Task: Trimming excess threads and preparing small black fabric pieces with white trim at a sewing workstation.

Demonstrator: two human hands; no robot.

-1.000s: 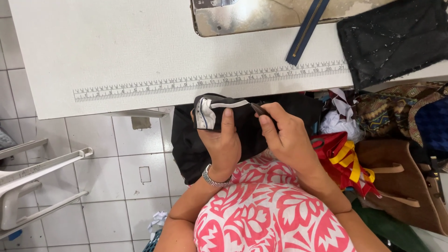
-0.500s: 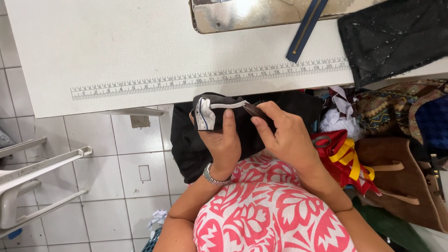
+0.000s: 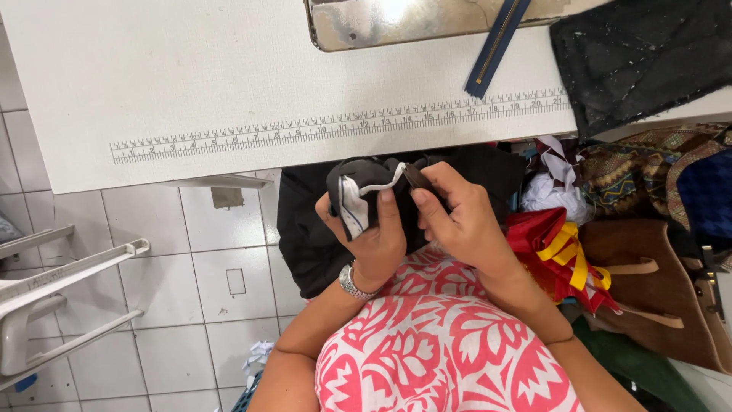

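My left hand (image 3: 371, 238) grips a bunched black fabric piece (image 3: 358, 179) with white edging, thumb pressed up along its front. My right hand (image 3: 463, 221) pinches the same piece at its upper right edge, fingertips closed on a small dark part by the white trim. Both hands sit just below the near edge of the white worktable (image 3: 191, 84), above my lap in a red and white patterned garment. More black cloth (image 3: 305, 229) hangs under the hands.
A printed ruler strip (image 3: 335, 123) runs along the table's front. A blue zipper (image 3: 496, 46), a metal machine plate (image 3: 396, 19) and a dark quilted fabric (image 3: 648, 53) lie further back. Bags and coloured fabric scraps (image 3: 572, 252) crowd the right; a white plastic chair (image 3: 53, 290) stands left on tiled floor.
The right hand's fingers have slid left along the fabric's top edge, closer to the left thumb. The left hand holds the piece in about the same place.
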